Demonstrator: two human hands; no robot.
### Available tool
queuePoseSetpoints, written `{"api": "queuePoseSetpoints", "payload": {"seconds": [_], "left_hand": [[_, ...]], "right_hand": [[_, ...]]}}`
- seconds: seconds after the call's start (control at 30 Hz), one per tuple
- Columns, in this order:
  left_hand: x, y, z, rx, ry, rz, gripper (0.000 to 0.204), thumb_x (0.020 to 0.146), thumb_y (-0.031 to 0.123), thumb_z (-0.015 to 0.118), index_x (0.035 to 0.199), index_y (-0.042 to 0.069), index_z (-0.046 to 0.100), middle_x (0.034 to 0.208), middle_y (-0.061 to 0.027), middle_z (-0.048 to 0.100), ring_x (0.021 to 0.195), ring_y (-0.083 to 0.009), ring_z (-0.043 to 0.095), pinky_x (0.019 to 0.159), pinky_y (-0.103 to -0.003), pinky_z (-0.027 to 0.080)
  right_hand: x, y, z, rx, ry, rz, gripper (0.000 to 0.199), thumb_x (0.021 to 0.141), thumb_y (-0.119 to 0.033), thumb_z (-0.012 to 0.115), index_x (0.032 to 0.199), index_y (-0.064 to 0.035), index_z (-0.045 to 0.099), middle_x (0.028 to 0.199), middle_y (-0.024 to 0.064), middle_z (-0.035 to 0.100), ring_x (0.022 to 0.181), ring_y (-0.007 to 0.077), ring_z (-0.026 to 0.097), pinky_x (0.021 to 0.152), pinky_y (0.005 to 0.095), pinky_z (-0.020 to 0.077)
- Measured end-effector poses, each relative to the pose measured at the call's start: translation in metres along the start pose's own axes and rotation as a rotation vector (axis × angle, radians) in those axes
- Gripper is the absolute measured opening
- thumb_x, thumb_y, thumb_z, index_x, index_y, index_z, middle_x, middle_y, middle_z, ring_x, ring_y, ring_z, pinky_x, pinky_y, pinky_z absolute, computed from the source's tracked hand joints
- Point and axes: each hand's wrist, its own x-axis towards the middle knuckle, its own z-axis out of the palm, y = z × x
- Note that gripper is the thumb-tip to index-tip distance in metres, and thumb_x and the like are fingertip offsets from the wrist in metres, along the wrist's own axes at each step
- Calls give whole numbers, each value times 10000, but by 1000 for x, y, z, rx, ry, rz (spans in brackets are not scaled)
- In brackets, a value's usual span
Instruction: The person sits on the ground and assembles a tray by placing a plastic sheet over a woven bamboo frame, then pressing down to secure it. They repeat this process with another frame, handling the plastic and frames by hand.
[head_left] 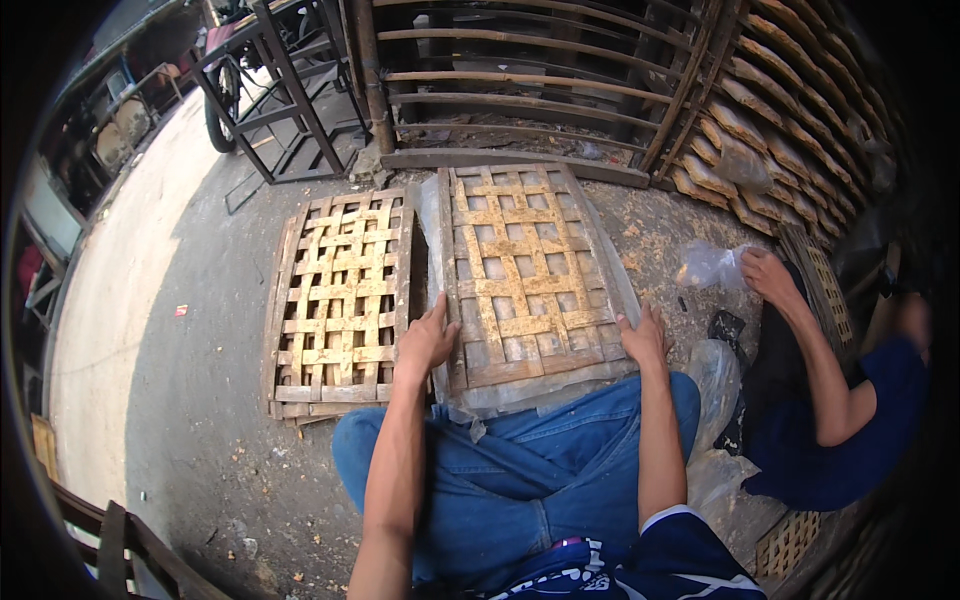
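Observation:
A woven bamboo-lattice tray [520,325] with a wooden frame lies in front of my knees, on top of clear plastic sheeting [500,397] that sticks out around its edges. At its left side, my left hand [428,340] grips the frame near the close corner. My right hand [645,338] holds the opposite side at about the same height. Pale material wrapped in plastic shows through the gaps of the lattice. Just left of it rests a stack of similar lattice trays [342,352].
On the right, a co-worker's hand [768,275] holds a clear plastic bag [712,265]. Stacked slabs [740,130] fill a rack at the far right. A bamboo-slat rack [530,75] and a black metal frame [290,100] stand ahead. Crumbs litter the concrete floor [200,330].

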Motion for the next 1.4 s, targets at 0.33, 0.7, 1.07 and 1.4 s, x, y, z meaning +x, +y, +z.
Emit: {"api": "queuePoseSetpoints", "payload": {"seconds": [0.33,0.7,1.07,1.4], "left_hand": [[-2,14,-8,-28,-22,-30,780,952,421,606,1547,37,282,1366,-290,551,1236,-446,565,1027,-498,468],[1,10,-5,-30,-54,-50,840,937,443,618,1570,40,241,1441,-282,495,1245,-437,566,1036,-502,471],[2,13,-4,-71,-28,-21,816,948,356,651,1554,-6,241,1376,-320,514,1230,-468,555,1027,-482,466],[19,12,-19,-160,-161,-86,959,830,354,797,1548,-15,280,1335,-281,513,1134,-400,607,980,-428,500]], "right_hand": [[6,14,17,48,-13,-267,744,900,-464,646,1488,-58,440,1578,240,354,1401,444,403,1151,505,336],[-8,2,15,-37,20,-256,732,905,-430,650,1472,-14,448,1549,263,387,1408,440,399,1153,473,340],[109,-27,10,244,127,-339,623,901,-345,685,1407,-22,518,1338,229,613,1237,370,590,1045,431,455],[262,-49,40,494,47,-167,396,894,-343,744,1127,-22,731,1117,162,734,1059,269,693,913,364,520]]}}
